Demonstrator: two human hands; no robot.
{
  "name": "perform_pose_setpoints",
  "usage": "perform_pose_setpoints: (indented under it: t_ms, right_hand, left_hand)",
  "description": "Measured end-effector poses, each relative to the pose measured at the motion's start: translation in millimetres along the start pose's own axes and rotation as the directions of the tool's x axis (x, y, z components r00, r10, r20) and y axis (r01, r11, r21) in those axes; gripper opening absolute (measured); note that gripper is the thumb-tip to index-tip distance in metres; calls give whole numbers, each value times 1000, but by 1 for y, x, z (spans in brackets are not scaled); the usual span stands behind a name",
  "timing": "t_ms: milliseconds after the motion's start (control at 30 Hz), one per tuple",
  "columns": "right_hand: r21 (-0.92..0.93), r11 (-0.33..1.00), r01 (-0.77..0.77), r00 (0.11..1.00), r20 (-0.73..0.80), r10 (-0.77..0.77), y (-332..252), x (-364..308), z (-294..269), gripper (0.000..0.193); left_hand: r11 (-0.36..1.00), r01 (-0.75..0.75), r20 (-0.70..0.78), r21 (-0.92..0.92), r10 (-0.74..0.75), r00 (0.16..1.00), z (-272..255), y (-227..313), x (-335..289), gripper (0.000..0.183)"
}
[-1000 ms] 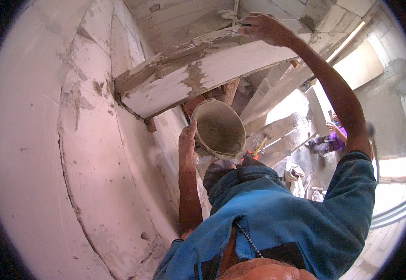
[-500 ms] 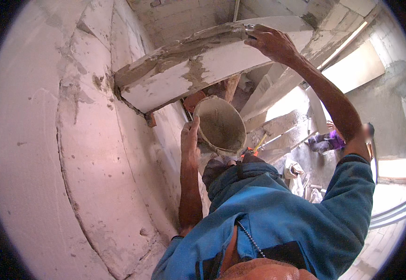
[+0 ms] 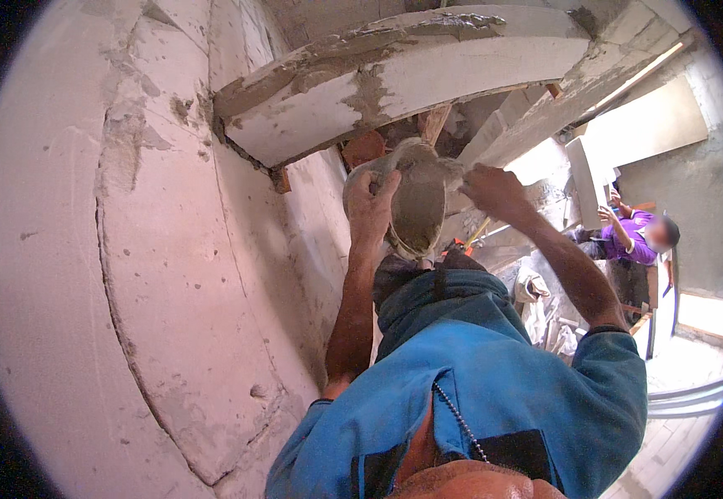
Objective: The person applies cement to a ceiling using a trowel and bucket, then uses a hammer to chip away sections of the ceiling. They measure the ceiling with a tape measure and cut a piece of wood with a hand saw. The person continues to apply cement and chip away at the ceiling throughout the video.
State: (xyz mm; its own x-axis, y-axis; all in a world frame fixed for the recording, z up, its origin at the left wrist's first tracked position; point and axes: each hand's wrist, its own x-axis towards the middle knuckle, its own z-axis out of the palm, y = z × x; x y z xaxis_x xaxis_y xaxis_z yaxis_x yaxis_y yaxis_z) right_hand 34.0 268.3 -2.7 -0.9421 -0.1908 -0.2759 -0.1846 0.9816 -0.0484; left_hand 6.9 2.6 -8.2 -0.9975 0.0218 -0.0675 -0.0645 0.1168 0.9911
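My left hand (image 3: 370,208) grips the rim of a grey bucket (image 3: 414,150), thumb on the inside, and keeps it tilted in front of my waist. Wet grey mortar (image 3: 420,195) shows inside. At the bucket's right side my right hand (image 3: 495,193) is closed on what looks like a trowel (image 3: 455,172), its blade blurred by the rim. Beyond the bucket a long white block beam (image 3: 461,66) spans out from the left wall. Rough grey mortar (image 3: 336,58) lies along its top, and a smear runs down its face.
A pale wall (image 3: 178,291) with a long crack rises close on my left. Below to the right, a person in a purple shirt (image 3: 638,235) works beside a light panel (image 3: 586,179). White sacks (image 3: 534,287) lie on the floor. A reddish round container (image 3: 364,148) shows beneath the beam.
My right hand has come down from the beam's top to the bucket. The bucket has risen slightly and tilted further. The person in purple has come more into view.
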Motion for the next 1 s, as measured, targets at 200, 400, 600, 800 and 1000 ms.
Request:
perform_pose_setpoints:
  t_ms: [200,400,600,800,1000]
  right_hand:
    - [23,989,144,990,-17,-143,-34,1,27,27]
    - [484,862,153,943,189,-273,-31,6,66,37]
    - [770,630,-107,935,293,-199,4,-11,33,49]
    - [633,728,264,963,-135,-232,62,-1,18,47]
    - [721,678,-143,929,334,-159,86,3,-97,42]
  left_hand:
    - [996,-64,4,65,64,998,10,33,-3,35]
    - [984,126,86,-122,-116,989,-3,43,1,34]
    - [892,232,79,-388,-219,973,-33,13,10,31]
    - [821,305,131,-483,-277,952,-16,38,14,37]
    - [737,365,166,-568,-332,929,1,25,16,51]
